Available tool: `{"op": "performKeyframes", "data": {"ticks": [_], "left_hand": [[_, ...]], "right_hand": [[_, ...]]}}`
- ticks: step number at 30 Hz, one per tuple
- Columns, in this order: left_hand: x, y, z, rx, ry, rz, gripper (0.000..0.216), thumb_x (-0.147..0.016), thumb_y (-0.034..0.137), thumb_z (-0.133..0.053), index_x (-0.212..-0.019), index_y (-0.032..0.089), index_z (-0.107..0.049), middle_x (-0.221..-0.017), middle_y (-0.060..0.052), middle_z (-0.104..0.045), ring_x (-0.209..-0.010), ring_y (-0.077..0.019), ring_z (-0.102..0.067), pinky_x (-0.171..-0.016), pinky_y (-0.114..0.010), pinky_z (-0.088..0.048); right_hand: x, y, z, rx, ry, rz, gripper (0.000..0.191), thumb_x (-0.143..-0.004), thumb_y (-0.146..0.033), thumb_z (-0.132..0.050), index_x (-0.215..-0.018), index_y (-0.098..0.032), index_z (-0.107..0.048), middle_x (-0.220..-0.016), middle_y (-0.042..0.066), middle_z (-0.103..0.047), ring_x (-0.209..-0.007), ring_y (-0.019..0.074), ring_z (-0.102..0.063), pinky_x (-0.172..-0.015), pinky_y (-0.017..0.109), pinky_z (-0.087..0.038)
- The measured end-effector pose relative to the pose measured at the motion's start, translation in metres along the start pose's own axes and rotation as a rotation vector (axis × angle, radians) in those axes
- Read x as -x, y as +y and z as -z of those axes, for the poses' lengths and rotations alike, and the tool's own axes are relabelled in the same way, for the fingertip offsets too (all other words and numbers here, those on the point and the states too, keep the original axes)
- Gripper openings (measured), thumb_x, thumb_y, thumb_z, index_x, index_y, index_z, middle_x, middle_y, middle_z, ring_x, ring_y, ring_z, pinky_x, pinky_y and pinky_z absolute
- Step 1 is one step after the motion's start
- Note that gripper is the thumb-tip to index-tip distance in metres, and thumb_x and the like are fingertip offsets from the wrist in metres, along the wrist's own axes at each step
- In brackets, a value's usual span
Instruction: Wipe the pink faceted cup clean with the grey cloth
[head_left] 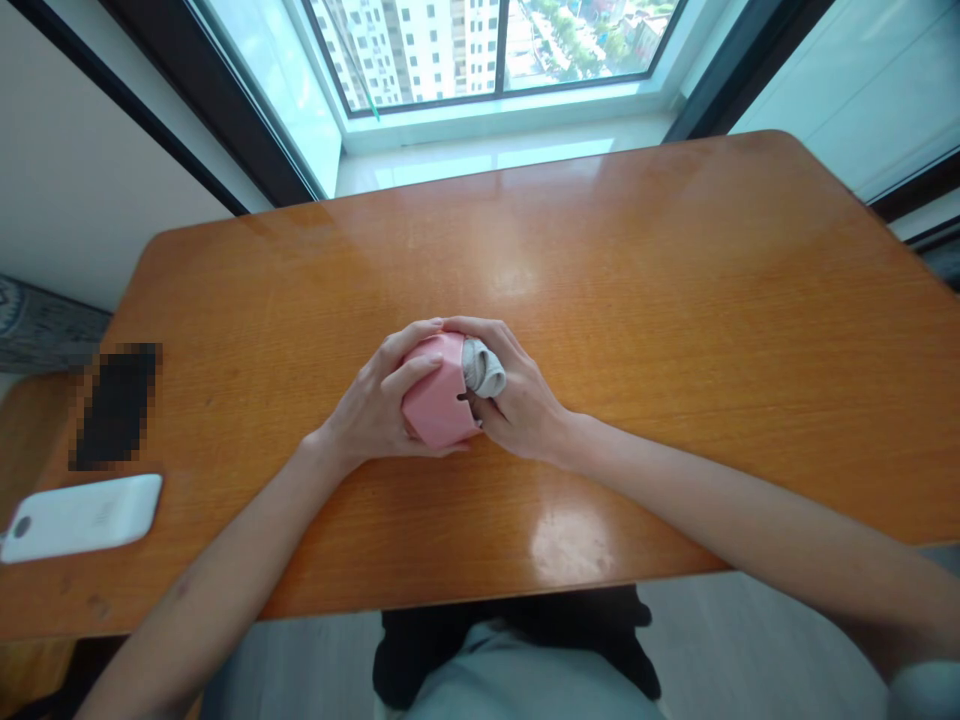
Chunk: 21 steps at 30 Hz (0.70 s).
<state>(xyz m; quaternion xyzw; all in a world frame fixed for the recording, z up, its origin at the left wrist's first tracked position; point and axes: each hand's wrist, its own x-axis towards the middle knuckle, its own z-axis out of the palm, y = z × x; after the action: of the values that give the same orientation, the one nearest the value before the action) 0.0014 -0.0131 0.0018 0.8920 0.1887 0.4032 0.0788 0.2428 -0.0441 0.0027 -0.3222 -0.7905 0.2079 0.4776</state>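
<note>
Both of my hands meet at the middle of the orange wooden table (675, 300). My left hand (375, 400) wraps its fingers round a small pink cloth bundle (439, 400). A white and grey piece of fabric (484, 368) sticks out of the bundle's right side. My right hand (517, 395) is closed on that white fabric and on the pink bundle's edge, its fingers curled over the top. The bundle is held just above or on the tabletop; I cannot tell which.
A white flat device (82, 517) lies at the table's left front corner. Behind it is a dark blurred-out object (116, 405). A window sill (487, 150) and window run along the far edge. My lap shows below the near edge.
</note>
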Motion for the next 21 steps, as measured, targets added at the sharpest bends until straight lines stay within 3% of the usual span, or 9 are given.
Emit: {"op": "performKeyframes", "data": {"ticks": [4, 7, 12, 14, 17, 21], "left_hand": [[-0.002, 0.002, -0.001, 0.08, 0.013, 0.003, 0.135, -0.061, 0.071, -0.104, -0.172, 0.034, -0.036, -0.161, -0.018, -0.055, -0.142, -0.0399, -0.063, -0.109, -0.062, -0.064], [-0.003, 0.004, -0.002, 0.247, 0.011, 0.111, 0.132, -0.057, 0.068, -0.107, -0.167, 0.036, -0.042, -0.155, -0.017, -0.059, -0.141, -0.0409, -0.063, -0.112, -0.062, -0.061], [-0.002, 0.007, -0.005, 0.61, -0.069, 0.346, 0.106, -0.081, 0.076, -0.089, -0.165, 0.033, -0.041, -0.14, -0.013, -0.067, -0.111, -0.0292, -0.074, -0.091, -0.045, -0.066], [0.001, 0.007, -0.007, 0.633, -0.085, 0.36, 0.106, -0.081, 0.077, -0.088, -0.165, 0.033, -0.041, -0.137, -0.012, -0.067, -0.107, -0.0281, -0.073, -0.087, -0.043, -0.066], [0.005, 0.004, -0.01, 0.551, -0.051, 0.352, 0.112, -0.076, 0.078, -0.091, -0.165, 0.034, -0.039, -0.138, -0.012, -0.064, -0.113, -0.0302, -0.071, -0.092, -0.047, -0.065], [0.005, -0.001, -0.011, 0.432, 0.073, 0.3, 0.127, -0.065, 0.085, -0.096, -0.165, 0.039, -0.035, -0.16, -0.016, -0.051, -0.145, -0.0398, -0.059, -0.112, -0.06, -0.061]], "right_hand": [[0.001, 0.001, -0.002, 0.002, 0.002, 0.005, 0.053, -0.106, -0.025, -0.057, -0.158, -0.033, -0.049, -0.163, 0.012, -0.059, -0.145, 0.0314, -0.061, -0.12, 0.058, -0.058], [0.002, -0.001, -0.002, -0.001, 0.009, 0.038, 0.045, -0.107, -0.026, -0.058, -0.152, -0.033, -0.056, -0.169, 0.01, -0.054, -0.147, 0.031, -0.06, -0.121, 0.056, -0.057], [0.0, -0.006, 0.001, -0.015, -0.021, 0.005, 0.059, -0.104, -0.021, -0.058, -0.16, -0.036, -0.049, -0.167, 0.008, -0.059, -0.146, 0.0306, -0.061, -0.119, 0.056, -0.059], [-0.002, -0.008, 0.003, -0.026, -0.021, 0.001, 0.067, -0.101, -0.018, -0.059, -0.164, -0.035, -0.045, -0.163, 0.008, -0.063, -0.144, 0.0306, -0.061, -0.119, 0.056, -0.059], [-0.004, -0.008, 0.005, -0.02, -0.039, 0.02, 0.071, -0.097, -0.014, -0.058, -0.164, -0.034, -0.044, -0.159, 0.008, -0.066, -0.143, 0.0304, -0.061, -0.121, 0.057, -0.058], [-0.003, -0.005, 0.004, 0.001, -0.026, 0.009, 0.067, -0.096, -0.011, -0.057, -0.159, -0.032, -0.049, -0.157, 0.009, -0.066, -0.141, 0.0303, -0.062, -0.119, 0.056, -0.059]]}}
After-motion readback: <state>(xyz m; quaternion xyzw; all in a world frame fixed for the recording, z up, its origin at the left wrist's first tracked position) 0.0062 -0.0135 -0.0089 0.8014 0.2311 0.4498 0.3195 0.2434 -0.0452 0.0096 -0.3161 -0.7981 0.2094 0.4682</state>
